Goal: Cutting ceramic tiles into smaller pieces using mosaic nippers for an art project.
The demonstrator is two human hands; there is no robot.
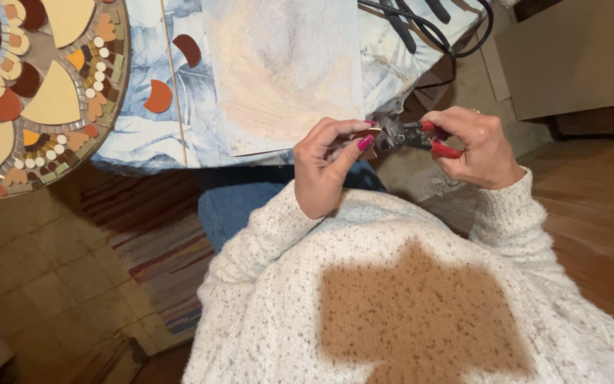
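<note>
Nippers (410, 135) sit clenched in the right hand (474, 146); left hand (328, 167) grip pinches a tile piece (364, 133).

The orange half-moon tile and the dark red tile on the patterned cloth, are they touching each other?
Apart. The head view shows the orange half-moon tile lying below the dark red tile, with a plain strip of patterned cloth between them.

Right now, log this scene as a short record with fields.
Left hand: pinches a small dark tile piece at the nipper's head
Right hand: grips the red-handled tile nippers
Tabletop: round mosaic at left, two loose curved tile pieces on the blue-patterned cloth, pale board
Cable: black, at the table's far edge
</note>
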